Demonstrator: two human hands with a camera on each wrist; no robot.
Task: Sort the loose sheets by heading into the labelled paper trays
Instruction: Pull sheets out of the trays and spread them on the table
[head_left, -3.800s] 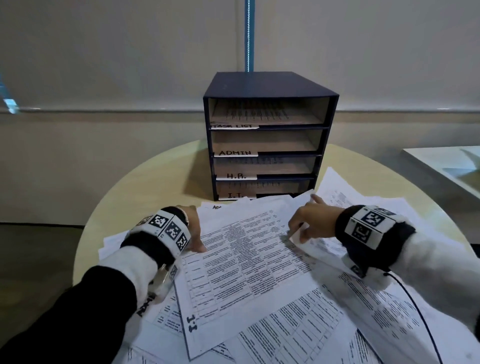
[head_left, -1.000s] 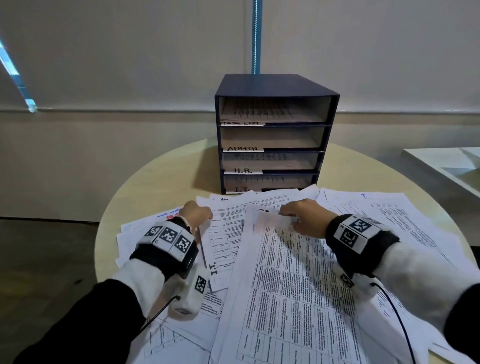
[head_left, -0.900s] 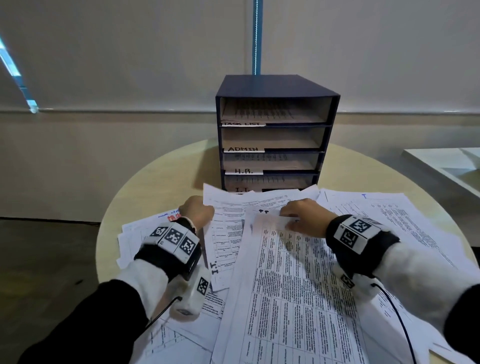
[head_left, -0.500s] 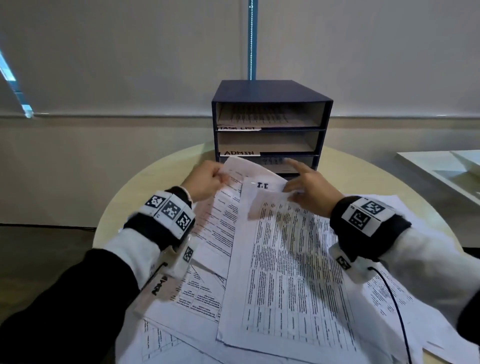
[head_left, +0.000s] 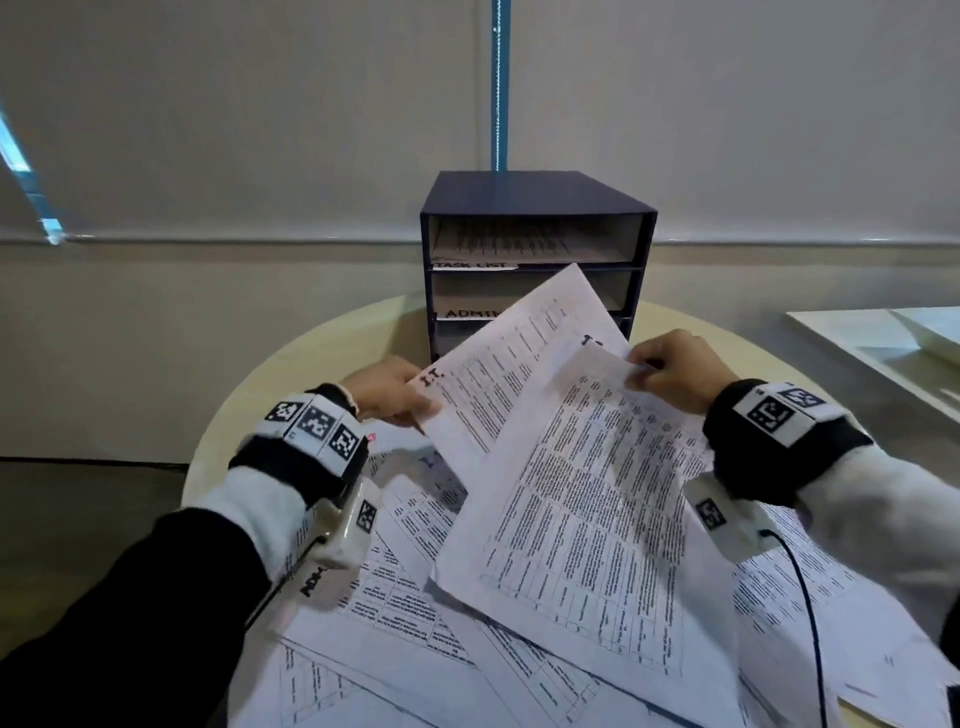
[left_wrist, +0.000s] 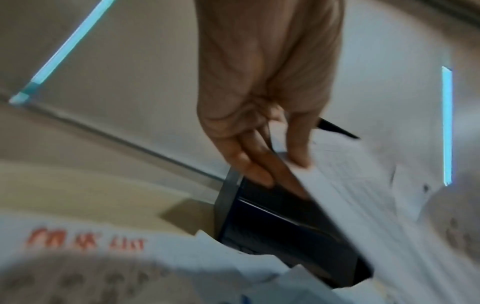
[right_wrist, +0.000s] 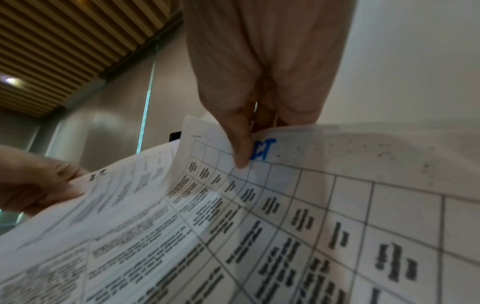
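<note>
My left hand (head_left: 395, 395) pinches the corner of a printed sheet headed I.T. (head_left: 504, 374), lifted off the pile and tilted toward the trays. In the left wrist view the left hand (left_wrist: 270, 162) has its thumb on top of this sheet (left_wrist: 363, 201) and fingers beneath. My right hand (head_left: 670, 371) pinches the top edge of a second I.T. sheet (head_left: 587, 499), which overlaps the first; the right wrist view shows the right hand (right_wrist: 246, 148) on that sheet (right_wrist: 311, 216). The dark blue tray unit (head_left: 540, 202) stands behind, with TASK LIST and ADMIN labels showing; the lower trays are hidden by paper.
Several loose printed sheets (head_left: 415, 597) cover the near half of the round wooden table (head_left: 291, 374). A sheet with a red TASK LIST heading (left_wrist: 85, 242) lies under my left wrist. A white surface (head_left: 883, 338) stands at the right.
Both hands have lifted their sheets off the pile and raised them toward the trays. The left hand's sheet now rises in front of the lower trays.
</note>
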